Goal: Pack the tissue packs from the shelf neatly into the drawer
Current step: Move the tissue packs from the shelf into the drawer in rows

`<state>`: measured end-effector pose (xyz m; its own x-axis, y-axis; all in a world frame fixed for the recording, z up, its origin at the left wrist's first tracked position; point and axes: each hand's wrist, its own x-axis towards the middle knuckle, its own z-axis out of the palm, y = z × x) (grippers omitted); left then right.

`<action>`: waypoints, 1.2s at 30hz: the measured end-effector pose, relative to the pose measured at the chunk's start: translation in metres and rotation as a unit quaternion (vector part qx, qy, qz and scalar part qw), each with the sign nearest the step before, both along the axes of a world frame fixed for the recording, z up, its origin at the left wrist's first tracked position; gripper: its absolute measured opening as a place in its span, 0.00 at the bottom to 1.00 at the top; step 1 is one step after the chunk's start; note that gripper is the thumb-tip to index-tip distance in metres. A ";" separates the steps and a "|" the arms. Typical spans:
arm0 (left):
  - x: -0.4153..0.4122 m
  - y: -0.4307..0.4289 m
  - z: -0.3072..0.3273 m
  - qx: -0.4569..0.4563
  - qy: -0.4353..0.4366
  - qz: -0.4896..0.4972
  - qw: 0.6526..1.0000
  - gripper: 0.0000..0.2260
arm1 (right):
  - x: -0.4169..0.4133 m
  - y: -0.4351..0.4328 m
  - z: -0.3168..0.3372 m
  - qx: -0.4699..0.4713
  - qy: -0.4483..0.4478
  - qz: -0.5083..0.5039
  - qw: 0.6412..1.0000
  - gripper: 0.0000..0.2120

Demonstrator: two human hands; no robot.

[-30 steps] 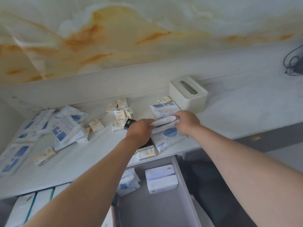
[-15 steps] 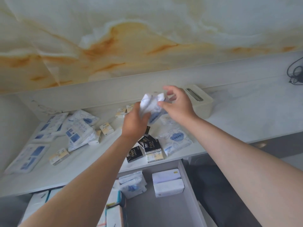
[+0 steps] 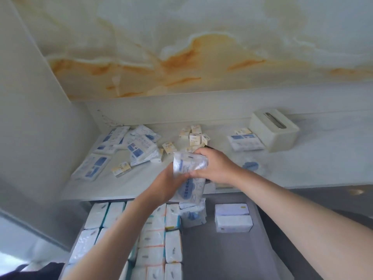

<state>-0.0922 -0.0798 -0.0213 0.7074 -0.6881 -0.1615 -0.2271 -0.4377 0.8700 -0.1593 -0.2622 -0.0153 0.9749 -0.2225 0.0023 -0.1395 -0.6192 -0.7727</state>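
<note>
Both hands hold a soft white-and-blue tissue pack (image 3: 188, 174) above the shelf's front edge, over the open drawer (image 3: 226, 251). My left hand (image 3: 164, 185) grips its lower left side and my right hand (image 3: 215, 165) clasps its top right. On the white shelf (image 3: 141, 184) lie several more blue-printed packs (image 3: 141, 148) at the left, small yellow "Face" packs (image 3: 194, 136) in the middle and one pack (image 3: 245, 142) at the right. Rows of white packs (image 3: 161, 245) fill the drawer's left part; a blue-printed pack (image 3: 192, 216) and two white packs (image 3: 233, 218) lie at its back.
A cream tissue box (image 3: 273, 130) with a slot stands at the back right of the shelf. A white wall panel (image 3: 30, 118) closes the left side. The drawer's grey floor shows bare at the right front. Something dark peeks out under my right hand.
The view has swung left and down, showing more of the drawer. Both hands lifted the tissue pack off the shelf and have brought it down toward the shelf's front edge.
</note>
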 end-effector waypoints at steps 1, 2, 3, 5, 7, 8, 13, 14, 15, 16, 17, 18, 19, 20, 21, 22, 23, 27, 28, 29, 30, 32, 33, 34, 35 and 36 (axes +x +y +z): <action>-0.002 0.009 -0.005 0.005 0.008 -0.008 1.000 0.14 | -0.001 0.006 -0.003 -0.031 0.013 0.009 0.999 0.24; -0.004 0.017 -0.013 0.006 0.016 -0.013 1.000 0.12 | -0.004 0.011 -0.004 -0.061 0.021 0.019 0.998 0.23; -0.007 0.023 -0.019 0.005 0.020 -0.014 1.000 0.11 | -0.007 0.016 -0.004 -0.088 0.032 0.031 0.995 0.24; -0.016 0.032 -0.033 -0.005 0.028 -0.020 0.999 0.10 | -0.013 0.026 -0.004 -0.126 0.075 0.067 0.987 0.25; -0.023 0.036 -0.049 0.019 0.024 -0.047 0.998 0.12 | -0.020 0.035 -0.014 -0.161 0.133 0.100 0.973 0.19; -0.024 0.037 -0.059 0.054 0.014 -0.063 0.996 0.13 | -0.024 0.039 -0.021 -0.181 0.159 0.113 0.964 0.17; -0.018 0.047 -0.109 0.184 -0.015 -0.139 0.973 0.32 | -0.045 0.044 -0.074 -0.285 0.207 0.133 0.926 0.09; -0.017 0.049 -0.118 0.189 -0.032 -0.138 0.972 0.33 | -0.048 0.045 -0.086 -0.303 0.212 0.130 0.920 0.11; -0.016 0.049 -0.126 0.190 -0.049 -0.128 0.972 0.34 | -0.050 0.047 -0.098 -0.311 0.217 0.123 0.917 0.13; -0.016 0.049 -0.132 0.185 -0.065 -0.116 0.974 0.36 | -0.050 0.049 -0.110 -0.311 0.220 0.112 0.918 0.14; -0.017 0.048 -0.137 0.180 -0.085 -0.106 0.974 0.38 | -0.048 0.052 -0.120 -0.307 0.216 0.098 0.922 0.15; -0.017 0.046 -0.143 0.175 -0.114 -0.102 0.973 0.40 | -0.045 0.056 -0.130 -0.303 0.204 0.085 0.927 0.15; -0.017 0.045 -0.149 0.177 -0.147 -0.103 0.968 0.42 | -0.040 0.060 -0.139 -0.298 0.184 0.073 0.934 0.15; -0.018 0.043 -0.155 0.189 -0.178 -0.107 0.960 0.43 | -0.036 0.064 -0.147 -0.291 0.160 0.061 0.941 0.16; -0.018 0.042 -0.161 0.208 -0.206 -0.110 0.950 0.44 | -0.032 0.068 -0.157 -0.279 0.142 0.050 0.948 0.17; -0.017 0.042 -0.167 0.233 -0.228 -0.111 0.939 0.43 | -0.030 0.072 -0.167 -0.265 0.131 0.039 0.955 0.19; -0.016 0.041 -0.172 0.256 -0.246 -0.111 0.928 0.40 | -0.029 0.076 -0.178 -0.255 0.121 0.024 0.959 0.21; -0.013 0.035 -0.186 0.295 -0.308 -0.101 0.899 0.30 | -0.040 0.084 -0.216 -0.205 0.029 -0.110 0.972 0.29; -0.012 0.033 -0.189 0.294 -0.320 -0.088 0.896 0.29 | -0.043 0.085 -0.222 -0.160 0.007 -0.147 0.976 0.32; -0.012 0.030 -0.191 0.296 -0.330 -0.075 0.893 0.27 | -0.044 0.085 -0.224 -0.111 -0.009 -0.186 0.976 0.35; -0.013 0.028 -0.192 0.298 -0.333 -0.066 0.892 0.26 | -0.043 0.085 -0.223 -0.066 -0.017 -0.230 0.971 0.36; -0.015 0.024 -0.194 0.299 -0.334 -0.052 0.892 0.24 | -0.036 0.086 -0.220 0.008 -0.025 -0.314 0.949 0.39; -0.016 0.023 -0.196 0.293 -0.335 -0.046 0.895 0.24 | -0.034 0.086 -0.219 0.030 -0.030 -0.334 0.942 0.39; -0.017 0.022 -0.196 0.278 -0.335 -0.039 0.899 0.25 | -0.033 0.086 -0.218 0.038 -0.040 -0.326 0.944 0.38; -0.017 0.023 -0.196 0.263 -0.337 -0.038 0.903 0.27 | -0.035 0.086 -0.219 0.027 -0.058 -0.290 0.955 0.37; -0.018 0.024 -0.197 0.249 -0.342 -0.040 0.905 0.30 | -0.038 0.087 -0.220 0.004 -0.080 -0.242 0.967 0.36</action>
